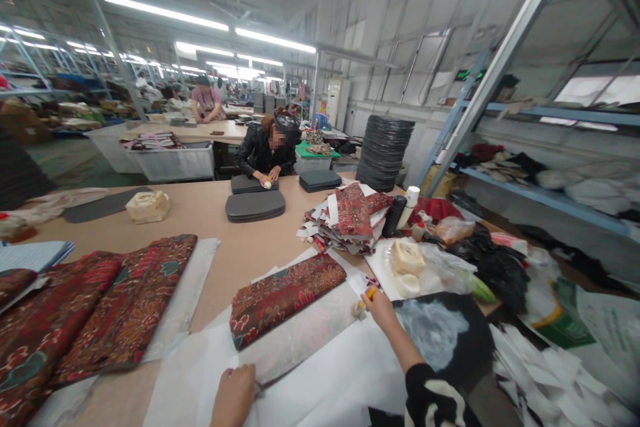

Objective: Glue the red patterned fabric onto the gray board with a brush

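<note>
Tan bench (207, 210), spread with white paper (187, 377) — likely shielding it from smears — carries folded floral fabric (290, 295) with a pale strip (300, 333) alongside. Right hand (384, 312) clamps a yellow-handled brush (370, 293); left hand (235, 389) rests at the strip's edge, perhaps steadying it, its grip impossible to tell.

This person's right hand (380, 309) holds a yellow-handled brush (359, 309) at one end of a pale strip (300, 332) alongside floral fabric (287, 295), the left hand (235, 392) by the other.

A black sleeve (434, 395) with curved, cream-white markings is being worn on the right forearm (400, 340).
</note>
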Demonstrator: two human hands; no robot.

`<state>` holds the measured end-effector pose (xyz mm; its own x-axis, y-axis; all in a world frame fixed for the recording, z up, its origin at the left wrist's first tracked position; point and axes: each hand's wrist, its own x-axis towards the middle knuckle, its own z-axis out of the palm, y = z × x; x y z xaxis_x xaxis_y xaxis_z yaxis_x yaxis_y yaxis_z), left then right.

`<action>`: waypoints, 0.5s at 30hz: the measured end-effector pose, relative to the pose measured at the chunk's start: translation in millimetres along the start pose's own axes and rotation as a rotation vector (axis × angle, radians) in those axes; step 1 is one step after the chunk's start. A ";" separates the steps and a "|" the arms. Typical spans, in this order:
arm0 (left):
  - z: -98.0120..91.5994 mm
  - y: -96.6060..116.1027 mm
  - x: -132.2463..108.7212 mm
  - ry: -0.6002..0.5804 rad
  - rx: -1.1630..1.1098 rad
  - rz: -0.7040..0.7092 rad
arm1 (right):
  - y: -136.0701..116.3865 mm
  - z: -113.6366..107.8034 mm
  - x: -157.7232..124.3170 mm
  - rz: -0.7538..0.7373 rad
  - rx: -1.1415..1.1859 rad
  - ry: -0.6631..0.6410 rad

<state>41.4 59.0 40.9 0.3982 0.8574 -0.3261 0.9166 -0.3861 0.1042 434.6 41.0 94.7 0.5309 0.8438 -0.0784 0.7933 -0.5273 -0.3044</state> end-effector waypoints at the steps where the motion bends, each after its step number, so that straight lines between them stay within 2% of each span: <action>1: -0.3 -0.6 0.6 0.006 0.002 0.000 | -0.3 -0.8 -0.9 0.003 -0.002 -0.007; 4: -0.4 -2.4 2.8 0.038 0.001 0.007 | -4.2 -0.4 -6.3 0.017 0.009 -0.005; 9: -5.4 -3.9 3.3 0.048 -0.029 0.014 | -11.3 2.2 -17.0 -0.066 0.126 -0.086; 12: -10.5 -5.5 3.4 0.037 -0.067 -0.003 | -16.5 0.1 -21.1 0.001 0.088 0.013; 13: -11.8 -6.3 4.0 0.030 -0.082 -0.016 | -20.8 0.3 -22.8 0.013 0.142 0.051; 15: -13.3 -8.2 5.7 0.016 -0.115 -0.036 | -34.4 4.8 -28.2 0.057 0.407 0.056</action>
<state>36.7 71.6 50.7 0.3642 0.8759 -0.3164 0.9282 -0.3137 0.2002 390.9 35.8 102.8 0.5949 0.8017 -0.0582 0.5851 -0.4815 -0.6525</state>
